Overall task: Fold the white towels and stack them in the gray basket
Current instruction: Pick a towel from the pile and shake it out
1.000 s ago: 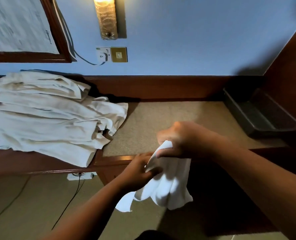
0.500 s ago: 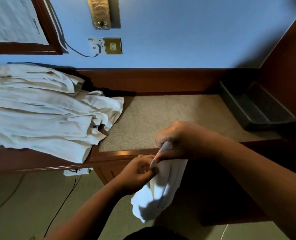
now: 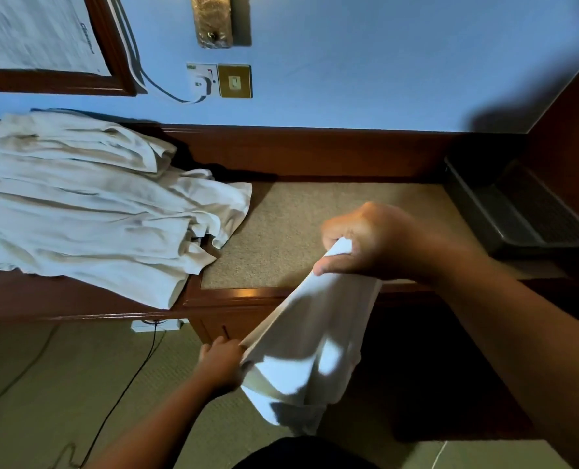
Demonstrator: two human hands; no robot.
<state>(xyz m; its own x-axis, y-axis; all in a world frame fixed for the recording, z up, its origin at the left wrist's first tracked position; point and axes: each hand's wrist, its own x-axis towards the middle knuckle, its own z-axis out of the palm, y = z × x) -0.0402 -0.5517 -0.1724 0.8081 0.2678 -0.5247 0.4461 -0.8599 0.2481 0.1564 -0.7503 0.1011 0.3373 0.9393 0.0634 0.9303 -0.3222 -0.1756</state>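
Observation:
A white towel (image 3: 310,343) hangs in front of the desk edge, held by both hands. My right hand (image 3: 366,243) grips its upper corner just above the desk's front edge. My left hand (image 3: 221,364) pinches its lower left edge, down by the floor side of the desk. A pile of white towels (image 3: 88,211) lies heaped on the desk's left part, draping over the front edge. The gray basket (image 3: 514,214) sits at the desk's far right against the wooden side panel, and nothing shows inside it.
The beige desk mat (image 3: 298,231) lies between the pile and the basket. A wooden backboard runs along the blue wall, with a socket and switch (image 3: 218,81) above. A black cable (image 3: 129,387) trails over the carpet below left.
My left hand has slid down and away from my right hand along the towel's edge, stretching the towel out between them. My right hand stayed near the desk's front edge.

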